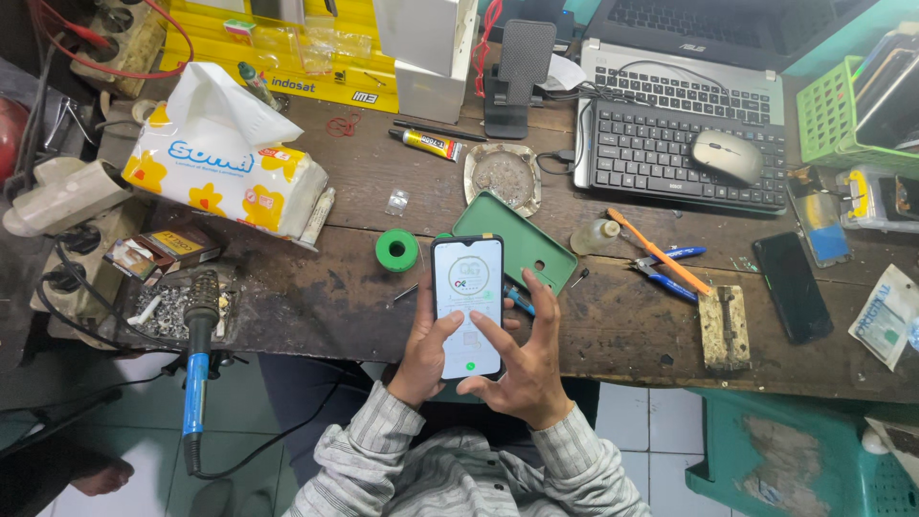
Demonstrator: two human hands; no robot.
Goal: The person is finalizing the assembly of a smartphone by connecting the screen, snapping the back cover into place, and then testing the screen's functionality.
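The dark, scuffed wooden bench (316, 306) fills the view. At about one o'clock from its middle sits a laptop (728, 24) with a black keyboard (661, 144) in front of it and a grey mouse (728, 156) on that keyboard. At ten o'clock lies a white and yellow tissue pack (225, 158). At eight o'clock a blue-handled soldering iron (197, 369) hangs over the bench edge. Near the middle a green phone case (531, 239) lies flat, with a green solder spool (396, 250) at its nine o'clock. The lit smartphone (467, 304) is at six o'clock from the case, above the near edge, upright. The left hand (426, 349) grips it from its left side, thumb on the screen; the right hand (522, 369) cradles its lower right, thumb also touching the glass.
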